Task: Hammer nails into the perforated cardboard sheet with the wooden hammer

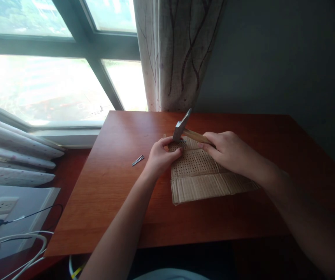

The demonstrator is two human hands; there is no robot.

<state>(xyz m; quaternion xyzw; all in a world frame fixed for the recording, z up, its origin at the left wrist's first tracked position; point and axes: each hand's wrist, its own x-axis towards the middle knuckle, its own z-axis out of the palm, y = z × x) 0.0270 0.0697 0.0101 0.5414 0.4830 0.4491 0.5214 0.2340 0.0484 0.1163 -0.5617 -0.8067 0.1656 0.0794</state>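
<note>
My right hand (227,149) is wrapped round the wooden handle of a hammer (195,136). The metal head of that hammer tilts up, its lower end close above the far left corner of a cardboard piece (196,184). Rows of small holes dot the cardboard, and short dark bits, maybe nail heads, show beside the hammer head. My left hand (163,155) grips the cardboard's left edge, thumb on top and index finger reaching near the hammer head. Its other fingers are hidden. Several loose nails (138,160) lie to the left of that hand.
All this rests on a reddish-brown wooden table (111,206). A window (94,46) and a patterned curtain (176,54) stand behind it. Down at the left are wall sockets (2,206) and white cables (39,237).
</note>
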